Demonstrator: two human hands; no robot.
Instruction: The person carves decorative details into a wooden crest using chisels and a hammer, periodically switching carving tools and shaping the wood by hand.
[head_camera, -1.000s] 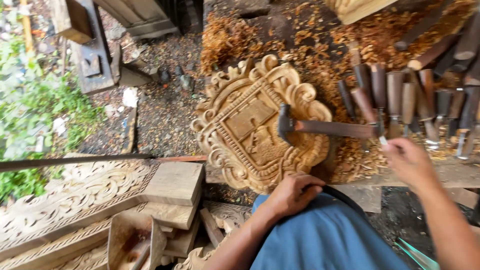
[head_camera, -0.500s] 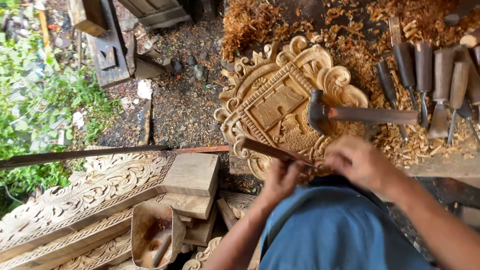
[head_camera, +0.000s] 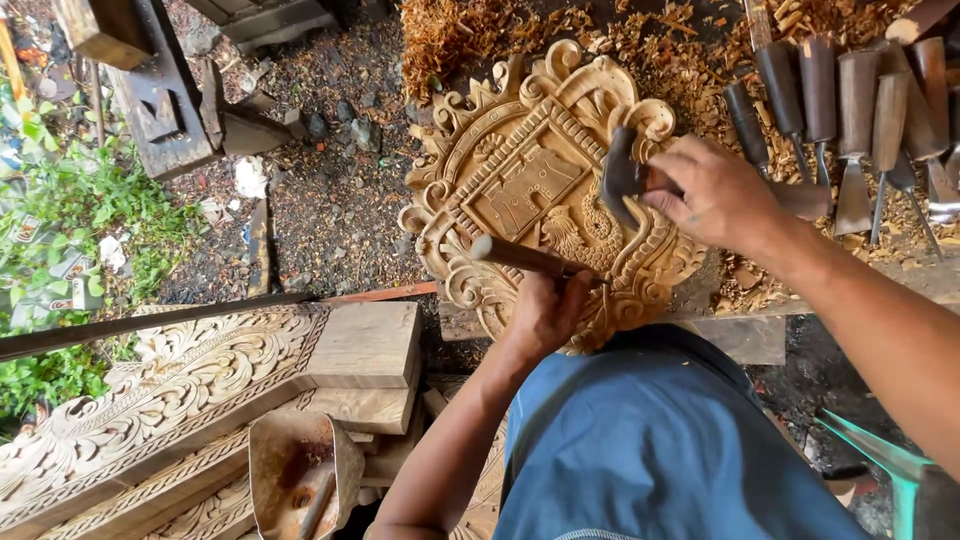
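On the workbench, carved wooden shield (head_camera: 520, 190) lies flat, lower edge overhanging toward the lap. Left hand (head_camera: 545, 310) grips a chisel (head_camera: 520, 258) against the carving. Right hand (head_camera: 715, 195) clasps a hammer (head_camera: 625, 180) above it. Row of chisels (head_camera: 850, 110) crowds the right edge; shavings (head_camera: 690, 70) surround.

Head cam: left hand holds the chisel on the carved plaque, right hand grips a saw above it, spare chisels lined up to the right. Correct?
Not quite: the right hand grips a hammer, not a saw, as the head view shows. The rest stands: the left hand holds the chisel on the carved plaque, and the spare chisels lie in a row to the right.
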